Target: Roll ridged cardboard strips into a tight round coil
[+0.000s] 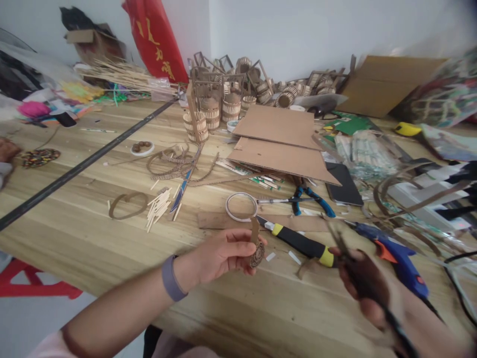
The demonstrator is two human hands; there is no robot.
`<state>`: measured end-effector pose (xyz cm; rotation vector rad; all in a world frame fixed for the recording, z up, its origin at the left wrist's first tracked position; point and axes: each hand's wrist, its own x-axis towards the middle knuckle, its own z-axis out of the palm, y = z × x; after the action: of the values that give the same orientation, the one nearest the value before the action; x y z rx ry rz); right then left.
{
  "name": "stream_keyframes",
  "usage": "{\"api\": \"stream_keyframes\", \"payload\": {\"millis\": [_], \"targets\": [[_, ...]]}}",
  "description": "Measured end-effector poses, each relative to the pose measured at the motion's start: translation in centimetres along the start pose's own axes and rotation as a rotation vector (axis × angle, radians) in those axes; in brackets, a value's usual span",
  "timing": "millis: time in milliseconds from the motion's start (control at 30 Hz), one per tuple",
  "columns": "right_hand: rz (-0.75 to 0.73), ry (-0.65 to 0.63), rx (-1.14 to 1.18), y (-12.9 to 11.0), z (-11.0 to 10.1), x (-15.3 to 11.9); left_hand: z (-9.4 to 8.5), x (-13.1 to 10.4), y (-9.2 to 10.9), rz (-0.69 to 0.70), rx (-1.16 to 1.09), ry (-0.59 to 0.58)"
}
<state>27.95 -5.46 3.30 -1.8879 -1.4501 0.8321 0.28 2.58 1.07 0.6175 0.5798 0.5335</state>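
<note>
My left hand (227, 251) pinches a tightly rolled coil of corrugated cardboard strip (257, 254) between thumb and fingers. The strip's loose end stands up above the thumb. My right hand (368, 288), smeared by motion, is closed around a long dark tool (359, 273) with narrow tips pointing up and left. Blur hides which kind of tool it is. Just beyond the hands lies a utility knife (303, 243) with a black and yellow handle, its blade end toward a roll of tape (241, 206). Small white scraps (294, 257) lie beside the coil.
A blue glue gun (395, 253) and cables lie right; blue-handled pliers (313, 199) and a phone (343, 184) sit farther back. Cardboard sheets (279, 127), cut sticks (158, 209), paper strips (171, 161) and small wooden-stave buckets (196, 127) occupy the table. A dark bar (89, 161) crosses the left.
</note>
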Motion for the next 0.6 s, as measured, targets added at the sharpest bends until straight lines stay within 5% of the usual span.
{"api": "stream_keyframes", "payload": {"millis": [100,233,333,600], "targets": [[0.097,-0.112,-0.036,-2.3,2.1,-1.8,0.2,-0.1,-0.1,0.028,0.111,0.025],[-0.167,-0.049,-0.136,-3.6,3.6,-2.1,0.3,-0.1,-0.1,0.046,0.286,0.055],[-0.286,-0.051,-0.248,-3.5,3.5,-1.5,0.4,-0.2,0.0,0.014,0.386,0.102],[-0.290,-0.052,-0.362,-2.9,2.8,-1.3,0.8,-0.4,0.2,-0.034,0.443,0.140]]}}
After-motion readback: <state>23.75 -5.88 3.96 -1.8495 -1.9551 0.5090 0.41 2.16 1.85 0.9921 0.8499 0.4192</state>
